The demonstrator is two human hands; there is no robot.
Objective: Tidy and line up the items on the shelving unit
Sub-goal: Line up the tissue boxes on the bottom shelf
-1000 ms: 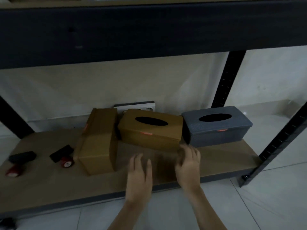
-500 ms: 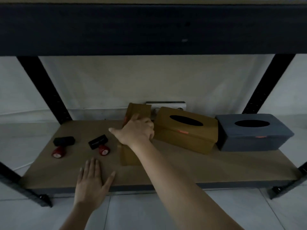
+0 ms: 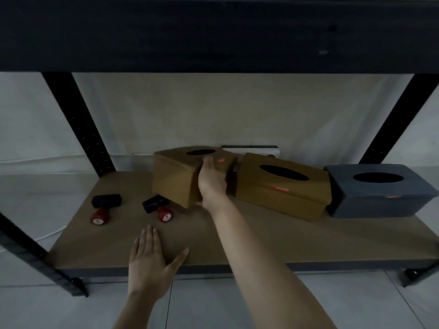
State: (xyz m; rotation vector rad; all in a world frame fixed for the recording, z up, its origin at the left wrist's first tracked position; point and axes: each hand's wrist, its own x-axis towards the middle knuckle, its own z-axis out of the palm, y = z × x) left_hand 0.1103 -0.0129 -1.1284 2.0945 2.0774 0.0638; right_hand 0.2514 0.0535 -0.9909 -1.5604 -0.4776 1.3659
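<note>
Head view: I am looking down at the low shelf.
Right hand: I am gripping the left box, with my fingers curling round its near right edge.
Left hand: it is lying flat and open on the shelf front, holding nothing.
Box place: it is sitting askew at the back, close beside the middle box; I cannot tell if they are touching.
Handling: I am judging it light, stiff-walled and smooth. The lid may be lifting off, so I am favouring the walls below it.
</note>
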